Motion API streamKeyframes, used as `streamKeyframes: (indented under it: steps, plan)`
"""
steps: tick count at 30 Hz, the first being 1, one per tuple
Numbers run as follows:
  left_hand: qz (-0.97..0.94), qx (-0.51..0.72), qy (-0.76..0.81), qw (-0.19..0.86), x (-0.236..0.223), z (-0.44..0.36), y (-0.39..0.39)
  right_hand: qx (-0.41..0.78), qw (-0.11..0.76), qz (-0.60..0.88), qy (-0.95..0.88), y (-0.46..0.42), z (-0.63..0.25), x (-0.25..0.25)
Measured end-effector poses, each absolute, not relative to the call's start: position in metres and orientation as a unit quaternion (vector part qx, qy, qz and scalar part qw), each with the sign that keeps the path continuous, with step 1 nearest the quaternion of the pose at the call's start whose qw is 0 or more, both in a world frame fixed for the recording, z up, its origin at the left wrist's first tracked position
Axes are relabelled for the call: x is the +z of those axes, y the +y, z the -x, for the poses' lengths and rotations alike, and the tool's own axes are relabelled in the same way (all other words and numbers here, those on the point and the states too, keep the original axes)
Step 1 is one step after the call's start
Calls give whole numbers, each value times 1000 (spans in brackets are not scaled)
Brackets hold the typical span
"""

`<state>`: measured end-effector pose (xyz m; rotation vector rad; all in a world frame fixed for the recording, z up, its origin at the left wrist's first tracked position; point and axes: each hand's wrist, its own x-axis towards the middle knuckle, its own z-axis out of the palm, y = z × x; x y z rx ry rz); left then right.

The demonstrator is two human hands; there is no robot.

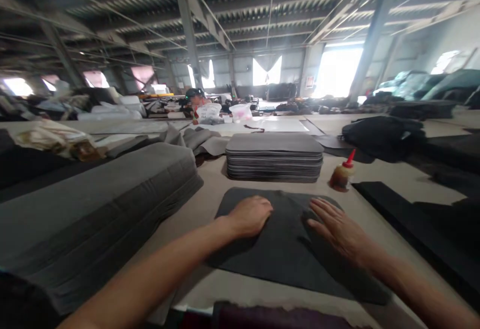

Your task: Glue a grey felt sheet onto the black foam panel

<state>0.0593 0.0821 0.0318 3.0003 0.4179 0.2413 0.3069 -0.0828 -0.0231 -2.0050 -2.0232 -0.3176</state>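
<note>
A dark grey rounded fabric piece (285, 249) lies flat on the beige table in front of me. My left hand (249, 215) rests on its upper middle with the fingers curled down against the cloth. My right hand (339, 229) lies flat on the piece's right part, fingers stretched out and together. Neither hand holds anything. Just behind the piece stands a neat stack of grey rounded fabric pieces (274, 156). A small brown squeeze bottle with a red nozzle (342, 174) stands to the right of that stack.
A tall stack of grey fabric (93, 209) fills the left side. Black material (420, 224) lies along the right edge, with a black heap (382, 136) behind it. A person (197, 100) sits far back beside white bags (241, 112). Dark fabric (277, 316) lies at the near edge.
</note>
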Motion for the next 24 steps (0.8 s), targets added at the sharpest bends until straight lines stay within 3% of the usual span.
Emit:
streamKeyframes:
  steps: [7,18,24]
  plan:
    - [-980,65,169,85,-16,-144,95,-75,97,734,-668,-49,-301,-50]
    - [-969,34,220,104,-25,-139,109,-95,85,745,-655,-49,-298,-55]
    - [-953,23,286,101,-22,-66,140,-177,111,728,-653,-61,-342,-93]
